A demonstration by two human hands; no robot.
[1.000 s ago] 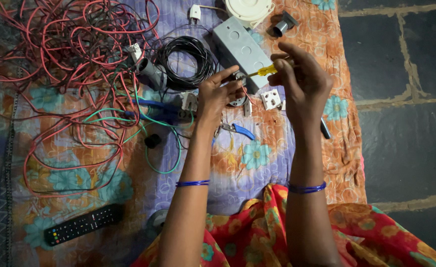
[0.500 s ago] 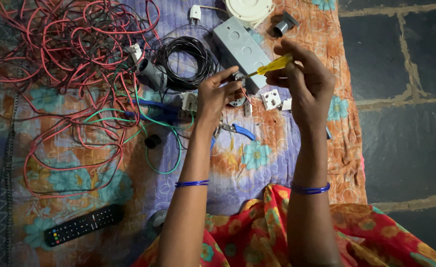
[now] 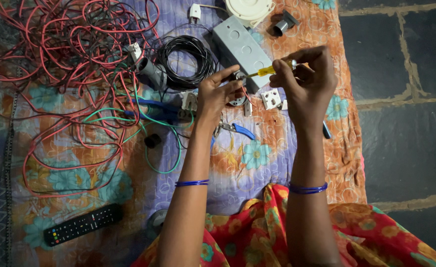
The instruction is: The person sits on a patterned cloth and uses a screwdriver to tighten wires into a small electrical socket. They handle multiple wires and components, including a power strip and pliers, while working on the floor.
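Right hand point(image 3: 304, 79) pinches the yellow screwdriver point(image 3: 267, 70), left hand point(image 3: 218, 94) pinching the small round fitting point(image 3: 237, 99); a slipped tip could jab those fingers.

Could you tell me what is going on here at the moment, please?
A person seated over a flowered cloth holds a small round electrical fitting in the left hand and points a yellow-handled screwdriver, held in the right hand, at it. Around lie tangled red wires, a black cable coil, a grey box, blue-handled pliers and a remote control.
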